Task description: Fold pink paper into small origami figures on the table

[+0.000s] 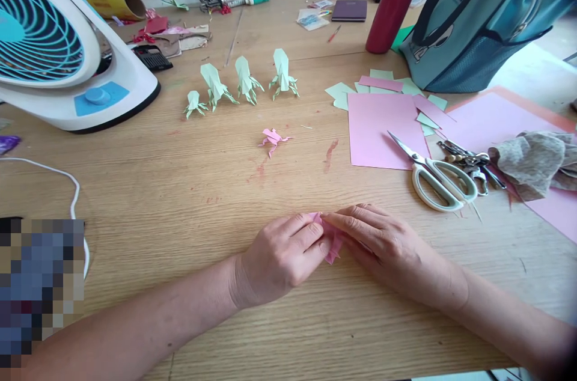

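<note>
Between my two hands is a small folded piece of pink paper, held just above or on the wooden table; I cannot tell which. My left hand is closed, pinching its left side. The fingers of my right hand press together on its upper right edge. Much of the paper is hidden behind my fingers. Beyond my hands lies a small pink origami frog. Farther back stand several pale green origami frogs of different sizes in a row.
White-handled scissors lie at right, partly over a pink sheet, beside keys and a grey cloth. A red flask and a blue bag stand behind. At left are a fan and white cable.
</note>
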